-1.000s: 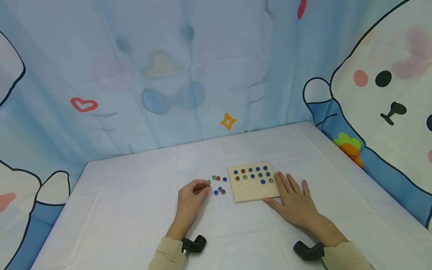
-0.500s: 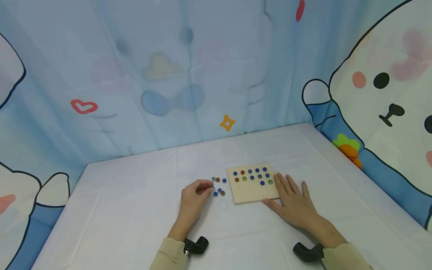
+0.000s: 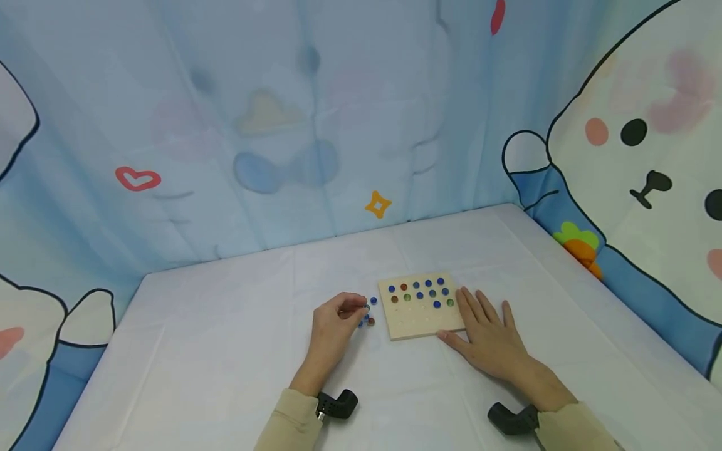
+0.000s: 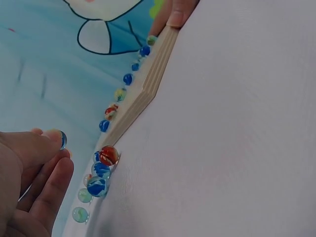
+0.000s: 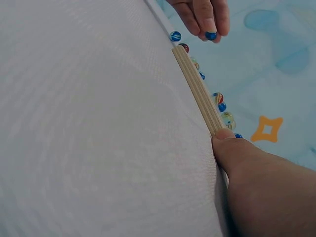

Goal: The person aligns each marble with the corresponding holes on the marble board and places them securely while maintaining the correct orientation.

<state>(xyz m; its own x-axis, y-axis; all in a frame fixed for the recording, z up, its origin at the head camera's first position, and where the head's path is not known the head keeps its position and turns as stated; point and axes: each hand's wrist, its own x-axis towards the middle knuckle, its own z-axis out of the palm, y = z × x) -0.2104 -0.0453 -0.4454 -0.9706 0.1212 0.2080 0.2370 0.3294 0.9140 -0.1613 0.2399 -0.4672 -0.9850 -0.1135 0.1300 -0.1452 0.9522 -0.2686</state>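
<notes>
From the head camera, the left hand [image 3: 338,316] has lifted off the white cloth of the desk [image 3: 225,351] and moved right toward the board since a second ago; its thumb and fingertips pinch a small blue marble [image 3: 366,307] just above the loose marbles [image 3: 368,320]. That cluster looks smaller than before, partly hidden behind the fingers. The right hand [image 3: 487,329] has not shifted: it lies flat with fingers straight, resting on the desk against the near right corner of the wooden board [image 3: 420,305]. The board is a pale, square, smooth slab with rows of shallow dimples, its far rows filled with blue, red and green glass marbles.

From the left wrist camera, the blue marble [image 4: 61,139] sits clamped at the fingertips of the left hand [image 4: 29,173], off the cloth and near the board's edge. Below it lie glossy, swirled round marbles [image 4: 101,170], a red one touching the wooden board [image 4: 148,84], whose side shows layered plywood.

From the right wrist camera, the right hand [image 5: 261,182] presses its thumb against the wooden board [image 5: 197,91] corner, fingers uncurled. At the far end the left hand [image 5: 200,15] holds the blue marble [image 5: 211,35] above the finely woven cloth.
</notes>
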